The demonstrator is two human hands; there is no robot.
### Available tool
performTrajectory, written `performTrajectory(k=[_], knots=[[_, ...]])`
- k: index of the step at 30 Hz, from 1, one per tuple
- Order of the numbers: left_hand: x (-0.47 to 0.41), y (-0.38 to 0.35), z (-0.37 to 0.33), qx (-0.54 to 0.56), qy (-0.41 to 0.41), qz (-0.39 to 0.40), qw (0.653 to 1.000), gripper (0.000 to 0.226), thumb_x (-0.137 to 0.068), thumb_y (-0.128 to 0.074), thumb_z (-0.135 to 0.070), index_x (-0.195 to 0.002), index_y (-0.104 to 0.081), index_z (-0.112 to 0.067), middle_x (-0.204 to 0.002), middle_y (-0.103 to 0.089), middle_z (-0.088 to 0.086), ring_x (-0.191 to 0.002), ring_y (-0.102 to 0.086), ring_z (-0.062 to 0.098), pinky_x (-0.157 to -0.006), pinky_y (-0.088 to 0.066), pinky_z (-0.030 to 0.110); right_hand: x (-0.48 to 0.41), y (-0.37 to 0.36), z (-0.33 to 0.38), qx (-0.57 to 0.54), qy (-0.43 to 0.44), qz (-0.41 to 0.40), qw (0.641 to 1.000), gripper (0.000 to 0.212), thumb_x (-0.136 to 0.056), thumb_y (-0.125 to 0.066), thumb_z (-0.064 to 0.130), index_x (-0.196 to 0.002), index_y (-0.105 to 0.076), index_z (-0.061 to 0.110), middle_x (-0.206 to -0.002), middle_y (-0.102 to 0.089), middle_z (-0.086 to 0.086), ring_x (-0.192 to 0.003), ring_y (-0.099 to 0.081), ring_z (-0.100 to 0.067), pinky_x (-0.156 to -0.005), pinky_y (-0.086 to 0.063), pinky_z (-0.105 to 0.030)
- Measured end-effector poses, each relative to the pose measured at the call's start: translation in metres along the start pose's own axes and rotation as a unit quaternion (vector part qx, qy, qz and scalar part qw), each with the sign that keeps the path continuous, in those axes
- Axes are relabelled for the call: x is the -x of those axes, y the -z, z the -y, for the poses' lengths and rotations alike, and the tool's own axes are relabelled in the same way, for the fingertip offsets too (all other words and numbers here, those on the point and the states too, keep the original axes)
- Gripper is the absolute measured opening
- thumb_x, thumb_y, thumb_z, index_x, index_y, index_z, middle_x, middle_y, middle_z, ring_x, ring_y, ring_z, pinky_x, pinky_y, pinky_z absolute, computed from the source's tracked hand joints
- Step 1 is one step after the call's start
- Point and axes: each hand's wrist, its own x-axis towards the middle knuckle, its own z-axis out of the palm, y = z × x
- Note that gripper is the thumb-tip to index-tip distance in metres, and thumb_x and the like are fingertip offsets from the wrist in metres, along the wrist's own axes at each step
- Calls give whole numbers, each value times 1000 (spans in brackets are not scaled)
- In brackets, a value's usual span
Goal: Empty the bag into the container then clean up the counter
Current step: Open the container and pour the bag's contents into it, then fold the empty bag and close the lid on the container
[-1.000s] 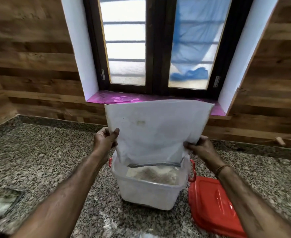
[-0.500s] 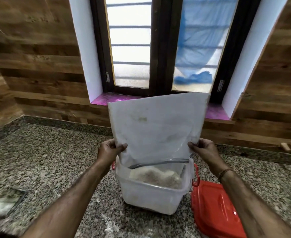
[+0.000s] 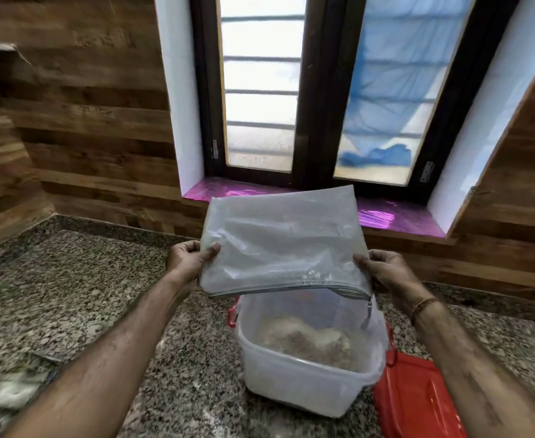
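Observation:
A translucent grey zip bag (image 3: 279,245) hangs above the clear plastic container (image 3: 294,387), its zipper edge pointing down and toward me. My left hand (image 3: 190,259) pinches the bag's left edge and my right hand (image 3: 383,273) pinches its right edge. The bag looks flat and empty. A heap of pale powder (image 3: 310,339) lies inside the container, which stands on the speckled granite counter (image 3: 70,298).
A red lid (image 3: 414,396) lies on the counter right of the container. Red clips show on the container's sides. White powder streaks mark the counter at the lower left (image 3: 10,390). A wood-panelled wall and a window with a pink sill (image 3: 396,216) stand behind.
The bag has been lifted out of the container and tipped from upright toward flat. Both hands rose with it, keeping hold of its edges.

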Motion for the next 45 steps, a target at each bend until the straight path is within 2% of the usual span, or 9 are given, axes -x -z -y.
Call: performTrajectory(k=[3,7,12,18,22,26,33,37,45], knots=[[-18,43,7,-37,17,-22,999,21,-76,-87,-14,-82,-69,-9,-84,-73,10,-64,-67,18,-51,-56,24,-3,-41,11,16,-11,16,1000,16,-92,-73,15,-79,-68,9,-71,-71,-6,-50,-63,-11,-47,-52,-21],[-43,125,24,-57,59,-57,995,18,-78,-87,-14,-83,-71,-9,-98,-75,20,-84,-70,29,-82,-61,44,-6,-123,19,42,-14,28,999,29,-90,-75,13,-64,-65,11,-64,-64,-6,-49,-56,-14,-47,-46,-21],[-65,243,64,-77,107,-145,981,26,-87,-78,-7,-71,-58,-9,-106,-64,21,-58,-67,12,-33,-39,11,-16,-255,-10,106,-31,43,993,32,-85,-81,18,-59,-63,13,-52,-58,3,-44,-48,-9,-48,-37,-20],[-76,316,114,-161,161,-169,959,45,-86,-80,-8,-59,-44,-12,-37,-44,-4,-29,-35,9,-28,-22,15,-22,-351,-80,202,-54,-20,978,17,-65,-73,41,-63,-70,24,-71,-73,-2,-70,-67,-24,-68,-56,-43],[-74,328,147,-220,172,-137,950,40,-80,-87,-16,-60,-53,-9,-55,-53,8,-51,-45,16,-45,-32,23,-3,-364,-116,289,-107,-67,949,27,-77,-70,24,-104,-69,19,-107,-74,-9,-102,-69,-33,-87,-54,-39],[-61,325,156,-275,168,-79,944,25,-83,-83,-14,-100,-66,-9,-87,-71,10,-73,-68,25,-56,-51,25,29,-362,-151,336,-136,-72,929,55,-85,-59,10,-139,-51,23,-117,-68,-10,-98,-64,-31,-88,-56,-40],[-48,327,172,-421,140,-73,893,51,-77,-87,-35,-109,-50,-22,-99,-67,5,-82,-67,29,-72,-58,42,48,-362,-176,378,-176,-15,909,42,-84,-65,14,-126,-64,16,-123,-70,-13,-113,-65,-34,-91,-52,-35],[-48,307,160,-490,82,-100,862,64,-76,-85,-41,-122,-46,-20,-126,-54,14,-115,-50,35,-93,-46,50,48,-373,-170,393,-122,-19,911,46,-83,-67,32,-126,-59,17,-120,-64,-10,-112,-62,-32,-84,-51,-36],[-49,207,88,-428,-47,-48,901,61,-85,-75,-50,-132,-49,-22,-133,-52,9,-127,-44,31,-93,-32,42,45,-373,-89,296,103,-45,949,56,-92,-70,26,-143,-51,12,-137,-53,-11,-127,-51,-24,-110,-40,-32]])
